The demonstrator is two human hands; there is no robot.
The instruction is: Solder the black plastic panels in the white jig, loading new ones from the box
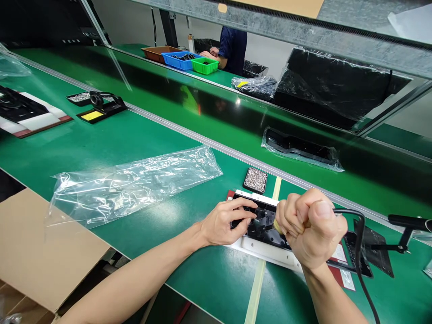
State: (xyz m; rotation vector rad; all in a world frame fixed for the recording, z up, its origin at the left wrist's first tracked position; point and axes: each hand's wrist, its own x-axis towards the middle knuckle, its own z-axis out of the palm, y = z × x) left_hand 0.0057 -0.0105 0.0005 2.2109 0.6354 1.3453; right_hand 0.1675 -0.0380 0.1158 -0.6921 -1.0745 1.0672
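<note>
fingers of left hand (221,222) press black part (261,220) flat, just beside right hand (308,229) fisted around what seems a corded tool.

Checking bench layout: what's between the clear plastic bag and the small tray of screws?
Nothing: in the head view, only bare green mat separates the clear plastic bag from the tray of screws.

A green workbench (111,148) carries everything. At its centre lies an empty clear plastic bag (135,182). Toward four o'clock sit a small tray of screws (255,179) and a white-edged fixture (270,252). At ten o'clock rests a black stand with a yellow pad (101,110). A cardboard box (37,252) overlaps the edge at eight o'clock.
</note>
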